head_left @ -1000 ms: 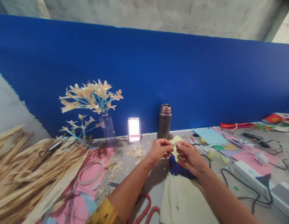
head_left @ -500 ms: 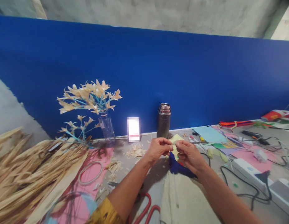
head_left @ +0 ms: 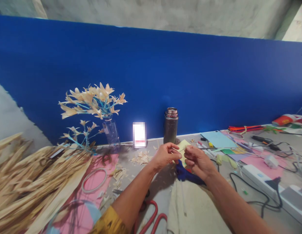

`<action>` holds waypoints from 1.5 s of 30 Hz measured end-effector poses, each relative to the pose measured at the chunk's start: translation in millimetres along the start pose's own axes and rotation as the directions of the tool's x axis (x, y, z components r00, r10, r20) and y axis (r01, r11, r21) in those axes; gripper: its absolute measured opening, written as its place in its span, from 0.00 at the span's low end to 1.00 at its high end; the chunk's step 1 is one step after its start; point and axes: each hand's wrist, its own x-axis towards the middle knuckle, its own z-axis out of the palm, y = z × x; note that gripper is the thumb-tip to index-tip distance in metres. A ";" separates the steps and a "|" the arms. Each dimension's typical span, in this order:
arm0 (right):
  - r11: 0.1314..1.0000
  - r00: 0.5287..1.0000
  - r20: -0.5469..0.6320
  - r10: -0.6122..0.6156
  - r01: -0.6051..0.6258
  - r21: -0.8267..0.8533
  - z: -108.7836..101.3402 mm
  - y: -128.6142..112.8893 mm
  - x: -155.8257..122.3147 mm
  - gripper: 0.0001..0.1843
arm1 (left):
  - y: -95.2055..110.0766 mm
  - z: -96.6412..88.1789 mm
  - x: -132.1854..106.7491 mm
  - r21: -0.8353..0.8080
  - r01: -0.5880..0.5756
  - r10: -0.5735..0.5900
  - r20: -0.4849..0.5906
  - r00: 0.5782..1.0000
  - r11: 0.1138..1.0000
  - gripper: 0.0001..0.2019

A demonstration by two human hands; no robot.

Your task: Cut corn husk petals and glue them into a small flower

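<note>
My left hand (head_left: 167,154) is closed in a pinch above the worktop, thumb against fingers. Just to its right, my right hand (head_left: 198,162) is also closed, its fingertips pinched and facing the left ones. A small pale bit seems to be between the two hands, too small and blurred to name. Beneath the hands lies a blue tool resembling a glue gun (head_left: 187,177), partly covered by the right hand. A thin whitish stick (head_left: 183,198) extends from it over a pale cloth (head_left: 197,211). Yellow paper (head_left: 184,148) shows behind the fingers.
A dark open flask (head_left: 171,126) stands by the blue wall. Husk flowers (head_left: 99,99) fill a clear bottle (head_left: 112,136); dried husks (head_left: 16,182) are piled left. Red-handled scissors (head_left: 151,221) lie in front. A power strip (head_left: 263,188) and cables are at right.
The hands have drawn very slightly apart, and the right fingers have turned a little. Everything on the worktop stays in place.
</note>
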 end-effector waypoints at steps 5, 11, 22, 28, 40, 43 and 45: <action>0.999 0.999 0.011 -0.038 0.038 0.001 -4.1 2.4 2.0 0.22 | -8.3 -5.0 7.6 -0.185 -0.020 -0.019 -0.206 0.978 0.982 0.18; 0.999 0.998 0.046 -0.047 0.046 0.022 -1.9 0.9 -0.2 0.22 | -14.8 -18.4 14.1 -0.253 -0.057 -0.027 -0.318 0.948 0.966 0.20; 0.996 0.993 0.121 0.003 -0.014 0.090 13.6 12.7 -10.1 0.23 | 9.1 -20.8 -19.6 -0.062 -0.063 0.041 -0.297 0.954 0.996 0.15; 0.995 0.980 0.187 0.072 -0.085 0.061 31.3 31.5 -27.7 0.20 | 9.8 -6.7 -80.6 0.003 -0.068 0.066 -0.222 0.973 0.998 0.17; 0.991 0.975 0.186 0.124 -0.111 -0.077 42.8 40.2 -39.7 0.22 | -4.9 1.3 -92.9 0.036 -0.105 0.111 -0.357 0.927 0.994 0.04; 0.990 0.977 0.175 0.121 -0.106 -0.093 42.5 40.7 -39.3 0.21 | -5.1 2.5 -93.1 0.030 -0.107 0.111 -0.362 0.926 0.994 0.05; 0.989 0.977 0.175 0.120 -0.103 -0.103 42.3 40.9 -39.4 0.21 | -5.3 2.9 -93.5 0.026 -0.110 0.112 -0.364 0.925 0.994 0.05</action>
